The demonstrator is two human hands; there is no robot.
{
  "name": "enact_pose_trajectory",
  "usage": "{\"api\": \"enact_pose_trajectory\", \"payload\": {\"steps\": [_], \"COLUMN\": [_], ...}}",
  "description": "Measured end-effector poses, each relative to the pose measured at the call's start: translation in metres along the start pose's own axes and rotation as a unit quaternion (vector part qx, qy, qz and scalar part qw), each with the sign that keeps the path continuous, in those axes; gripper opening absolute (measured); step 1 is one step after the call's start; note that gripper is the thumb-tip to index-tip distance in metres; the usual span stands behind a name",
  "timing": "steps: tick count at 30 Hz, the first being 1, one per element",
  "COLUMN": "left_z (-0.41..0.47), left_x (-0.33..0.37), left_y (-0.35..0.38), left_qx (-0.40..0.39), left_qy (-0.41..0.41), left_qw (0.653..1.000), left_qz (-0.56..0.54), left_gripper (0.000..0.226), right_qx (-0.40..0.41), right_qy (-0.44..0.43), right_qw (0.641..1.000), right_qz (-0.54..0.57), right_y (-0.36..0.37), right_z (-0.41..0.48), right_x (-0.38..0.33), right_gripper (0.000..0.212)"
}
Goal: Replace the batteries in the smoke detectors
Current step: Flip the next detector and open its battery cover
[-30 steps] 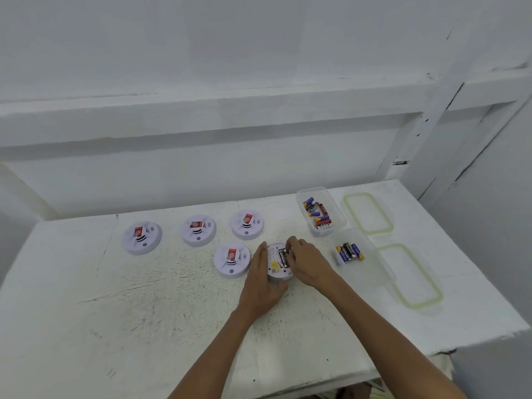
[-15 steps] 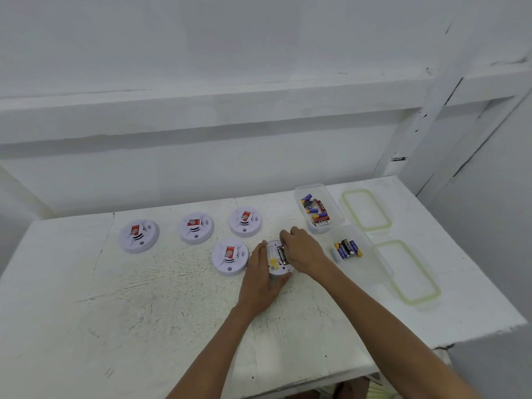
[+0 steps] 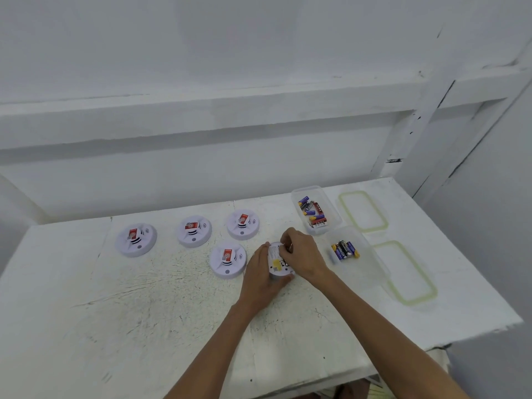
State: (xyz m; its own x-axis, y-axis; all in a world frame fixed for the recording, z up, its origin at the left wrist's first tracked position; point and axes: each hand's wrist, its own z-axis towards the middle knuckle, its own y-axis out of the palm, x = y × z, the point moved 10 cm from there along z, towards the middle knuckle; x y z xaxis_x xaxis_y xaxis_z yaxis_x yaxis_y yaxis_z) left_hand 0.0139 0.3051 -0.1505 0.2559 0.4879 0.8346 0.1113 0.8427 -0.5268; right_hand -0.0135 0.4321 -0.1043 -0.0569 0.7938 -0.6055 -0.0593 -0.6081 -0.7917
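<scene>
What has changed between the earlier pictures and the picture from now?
The right hand shifted slightly left over the upturned smoke detector; its fingers now curl at the far part and cover more of the back. Whether they pinch a battery cannot be seen. The left hand still holds the detector's left side. The other detectors and the boxes of batteries stayed in place.

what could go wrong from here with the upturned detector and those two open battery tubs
Mix-up: the far tub and the near tub are both open, hold loose batteries and sit side by side, so a spent cell might land among fresh ones.
Bad seating: the right hand covers the battery bay of the upturned detector that the left hand holds, so polarity may go unchecked.
</scene>
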Motion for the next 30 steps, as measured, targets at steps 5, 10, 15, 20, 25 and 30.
{"api": "enact_pose_trajectory", "payload": {"steps": [5,10,15,20,25,30], "left_z": [0.008,0.006,0.002,0.005,0.003,0.002], "left_x": [-0.012,-0.014,0.005,-0.003,-0.006,-0.004], "left_y": [0.023,0.025,0.01,0.016,0.02,0.017], "left_qx": [-0.005,-0.001,0.01,-0.009,-0.008,-0.004], "left_qy": [0.006,0.027,0.053,0.04,0.003,0.001], "left_qw": [0.999,0.999,0.998,0.999,1.0,1.0], "left_qz": [0.035,0.026,0.026,0.035,0.008,0.005], "left_gripper": [0.086,0.087,0.08,0.096,0.106,0.102], "right_qx": [0.087,0.185,0.173,0.11,0.115,0.101], "right_qy": [0.024,0.072,0.158,0.18,0.17,0.158], "right_qw": [0.994,0.97,0.965,0.976,0.977,0.982], "right_qz": [0.062,0.143,0.117,0.058,0.052,0.032], "right_y": [-0.037,-0.092,-0.108,-0.092,-0.093,-0.087], "right_z": [-0.01,-0.025,-0.036,-0.039,-0.044,-0.043], "right_x": [0.009,0.041,0.088,0.114,0.12,0.117], "right_gripper": [0.007,0.005,0.013,0.016,0.014,0.017]}}
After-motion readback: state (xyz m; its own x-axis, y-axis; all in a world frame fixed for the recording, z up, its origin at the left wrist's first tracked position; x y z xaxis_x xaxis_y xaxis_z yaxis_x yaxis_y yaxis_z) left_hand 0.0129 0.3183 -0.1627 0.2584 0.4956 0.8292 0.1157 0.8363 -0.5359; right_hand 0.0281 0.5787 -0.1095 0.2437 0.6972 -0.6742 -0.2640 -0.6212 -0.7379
